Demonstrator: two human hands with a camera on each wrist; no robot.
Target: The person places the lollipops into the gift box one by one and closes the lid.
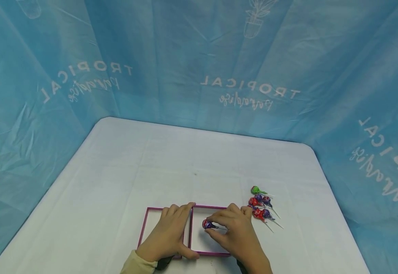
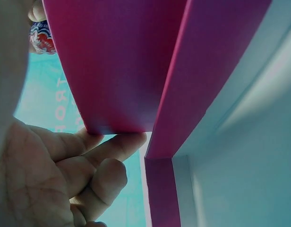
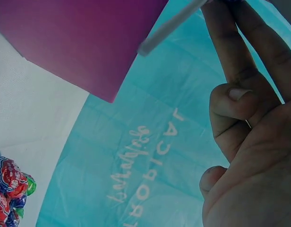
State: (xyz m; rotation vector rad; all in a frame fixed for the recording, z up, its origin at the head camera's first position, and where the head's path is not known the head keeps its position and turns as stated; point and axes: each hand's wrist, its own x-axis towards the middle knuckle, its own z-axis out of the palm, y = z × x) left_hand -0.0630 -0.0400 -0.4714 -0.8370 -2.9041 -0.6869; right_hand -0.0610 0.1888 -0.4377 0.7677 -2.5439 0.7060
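Two shallow magenta-edged boxes with white insides lie side by side at the table's near edge, the left box [image 1: 143, 227] and the right box [image 1: 212, 253]. My left hand [image 1: 169, 238] grips the right box at its left side, fingers at the far edge and thumb at the near edge. In the left wrist view, fingertips touch the end of its magenta wall [image 2: 117, 61]. Above the right box's inside, my right hand [image 1: 236, 233] pinches a lollipop [image 1: 206, 224] in a red and blue wrapper. Its white stick [image 3: 171, 28] shows in the right wrist view.
Several wrapped lollipops [image 1: 258, 214], red and blue-purple, lie in a pile right of the boxes with sticks pointing right. A green one [image 1: 255, 190] lies at the pile's far end. Blue printed curtains [image 1: 185, 68] surround the white table [image 1: 171, 160] at the back and sides.
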